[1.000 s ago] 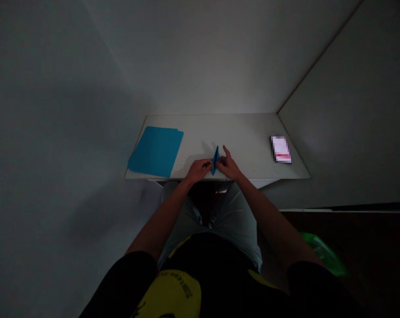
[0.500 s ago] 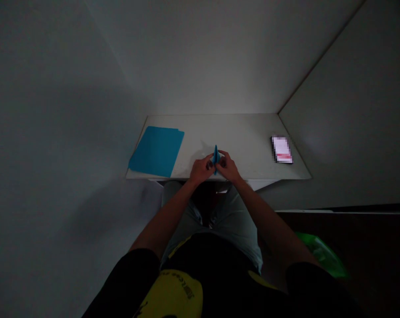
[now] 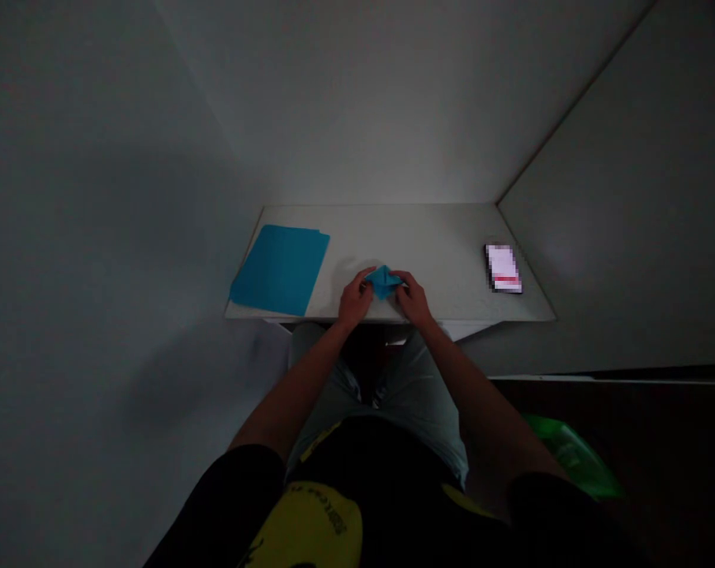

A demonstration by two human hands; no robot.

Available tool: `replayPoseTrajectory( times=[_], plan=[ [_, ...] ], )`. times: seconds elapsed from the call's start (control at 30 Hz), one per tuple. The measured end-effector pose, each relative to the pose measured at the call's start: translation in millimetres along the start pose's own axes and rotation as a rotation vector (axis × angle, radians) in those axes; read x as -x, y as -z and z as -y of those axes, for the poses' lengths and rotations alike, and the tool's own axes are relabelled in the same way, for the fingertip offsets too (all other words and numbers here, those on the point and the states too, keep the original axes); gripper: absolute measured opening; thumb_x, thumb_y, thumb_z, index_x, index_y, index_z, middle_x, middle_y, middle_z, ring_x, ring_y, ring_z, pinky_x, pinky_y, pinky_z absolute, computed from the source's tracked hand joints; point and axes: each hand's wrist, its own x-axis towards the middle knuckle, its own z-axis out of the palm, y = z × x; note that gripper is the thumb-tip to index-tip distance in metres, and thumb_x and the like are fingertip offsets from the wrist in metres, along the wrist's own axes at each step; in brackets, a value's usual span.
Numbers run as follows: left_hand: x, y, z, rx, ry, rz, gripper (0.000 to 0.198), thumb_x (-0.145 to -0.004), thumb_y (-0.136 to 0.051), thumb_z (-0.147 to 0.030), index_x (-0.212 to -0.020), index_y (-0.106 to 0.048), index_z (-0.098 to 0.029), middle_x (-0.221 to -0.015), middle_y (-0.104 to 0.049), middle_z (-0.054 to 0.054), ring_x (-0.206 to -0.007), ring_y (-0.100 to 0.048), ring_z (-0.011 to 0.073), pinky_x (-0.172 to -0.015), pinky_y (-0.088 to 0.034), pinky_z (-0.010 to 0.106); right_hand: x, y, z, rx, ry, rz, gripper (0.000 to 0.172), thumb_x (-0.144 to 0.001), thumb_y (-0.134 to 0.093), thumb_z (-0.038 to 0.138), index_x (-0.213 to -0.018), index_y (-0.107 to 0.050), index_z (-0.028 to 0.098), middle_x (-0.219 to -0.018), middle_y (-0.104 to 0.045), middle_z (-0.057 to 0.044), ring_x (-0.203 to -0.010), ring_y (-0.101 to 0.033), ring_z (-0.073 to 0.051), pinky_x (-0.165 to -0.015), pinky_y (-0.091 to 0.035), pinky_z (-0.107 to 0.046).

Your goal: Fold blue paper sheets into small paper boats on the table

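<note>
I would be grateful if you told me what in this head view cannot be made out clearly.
Head view only:
Folded blue paper: its ends and folds are hidden by the left hand and right hand.
White-and-red item: pixelated, so what it is and any writing cannot be told.
Yellow shirt print: its lettering is too dark and small to read.
Green item: dim and partly hidden by the right arm.

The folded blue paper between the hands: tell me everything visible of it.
The folded blue paper is a matte piece with a peaked, roughly triangular top and creased faces; the hands hide its ends. It sits over the front of the white table, pinched from both sides by the left hand and right hand. Whether it touches the table cannot be told.
</note>
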Motion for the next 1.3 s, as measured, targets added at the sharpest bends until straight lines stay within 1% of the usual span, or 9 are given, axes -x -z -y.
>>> replayPoseTrajectory(
  times=[0.13, 0.23, 0.3, 0.43, 0.5, 0.7, 0.9, 1.07, 1.3],
  plan=[
    [-6, 2.9, 7, 0.116, 0.053, 0.000, 0.034, -0.106, -0.050, -0.031, -0.121, -0.078, -0.019, -0.078, -0.073, 0.002, -0.074, -0.069, 0.0172, -0.080, -0.055, 0.029, 0, 4, -6, -0.046, -0.066, -0.002, 0.037, -0.096, -0.053, 0.037, -0.121, -0.075, 0.023, -0.072, -0.067, 0.001, -0.062, -0.060, -0.019, -0.066, -0.053, -0.032],
    [-9, 5.1, 11, 0.156, 0.070, 0.001, 0.030, -0.105, -0.058, -0.039, -0.110, -0.077, -0.018, -0.080, -0.075, 0.003, -0.081, -0.073, 0.0188, -0.084, -0.056, 0.030, -1, 4, -8, -0.078, -0.035, 0.009, 0.037, -0.097, -0.054, 0.042, -0.118, -0.078, 0.023, -0.073, -0.067, 0.000, -0.066, -0.061, -0.019, -0.072, -0.055, -0.034],
    [-9, 6.1, 13, 0.162, 0.077, 0.016, 0.026, -0.096, -0.073, -0.039, -0.111, -0.075, -0.018, -0.091, -0.077, 0.004, -0.080, -0.072, 0.0177, -0.080, -0.056, 0.029, -1, 3, -8, -0.098, -0.035, 0.015, 0.037, -0.097, -0.059, 0.049, -0.114, -0.078, 0.023, -0.077, -0.068, 0.000, -0.066, -0.060, -0.018, -0.069, -0.054, -0.032],
    [-11, 9.0, 15, 0.137, 0.071, 0.043, 0.053, -0.086, -0.083, -0.030, -0.136, -0.069, -0.020, -0.112, -0.079, 0.007, -0.080, -0.071, 0.0162, -0.079, -0.057, 0.030, -2, -1, -8, -0.130, -0.045, -0.005, 0.052, -0.090, -0.071, 0.061, -0.128, -0.071, 0.024, -0.089, -0.070, 0.000, -0.069, -0.058, -0.016, -0.068, -0.050, -0.030],
    [-13, 11.8, 15, 0.109, 0.059, 0.076, 0.039, -0.092, -0.077, -0.032, -0.128, -0.075, -0.019, -0.114, -0.081, 0.009, -0.090, -0.073, 0.0194, -0.088, -0.058, 0.033, -2, -1, -7, -0.132, -0.066, 0.013, 0.063, -0.087, -0.073, 0.067, -0.134, -0.067, 0.024, -0.089, -0.070, 0.001, -0.069, -0.058, -0.016, -0.067, -0.050, -0.030],
    [-19, 18.7, 13, 0.086, 0.060, 0.111, 0.029, -0.098, -0.069, -0.043, -0.100, -0.083, -0.018, -0.106, -0.083, 0.010, -0.100, -0.074, 0.0244, -0.096, -0.057, 0.037, -2, 1, 3, -0.084, -0.128, 0.063, 0.057, -0.086, -0.067, 0.080, -0.096, -0.071, 0.025, -0.072, -0.064, 0.002, -0.062, -0.055, -0.016, -0.059, -0.044, -0.029],
    [-16, 13.3, 14, 0.160, 0.062, 0.009, 0.035, -0.094, -0.072, -0.052, -0.098, -0.081, -0.018, -0.101, -0.081, 0.009, -0.092, -0.072, 0.0215, -0.087, -0.056, 0.034, -4, 1, 13, -0.104, -0.178, 0.013, 0.059, -0.085, -0.066, 0.084, -0.090, -0.068, 0.025, -0.065, -0.058, 0.003, -0.058, -0.054, -0.016, -0.056, -0.043, -0.029],
    [-15, 13.4, 11, 0.229, 0.130, -0.080, 0.043, -0.093, -0.071, -0.061, -0.095, -0.076, -0.019, -0.076, -0.070, 0.003, -0.069, -0.063, 0.0167, -0.068, -0.052, 0.029, -6, 2, 9, -0.164, -0.162, -0.056, 0.056, -0.085, -0.068, 0.081, -0.092, -0.066, 0.026, -0.066, -0.057, 0.004, -0.058, -0.053, -0.015, -0.056, -0.044, -0.029],
    [-20, 15.8, 11, 0.491, 0.280, -0.240, 0.048, -0.097, -0.069, -0.067, -0.091, -0.054, -0.022, -0.073, -0.064, -0.002, -0.070, -0.074, 0.0176, -0.077, -0.063, 0.033, -10, 0, -3, -0.290, -0.149, -0.254, 0.055, -0.087, -0.064, 0.080, -0.096, -0.049, 0.028, -0.080, -0.056, 0.006, -0.050, -0.048, -0.010, -0.048, -0.041, -0.026]
  ],
)
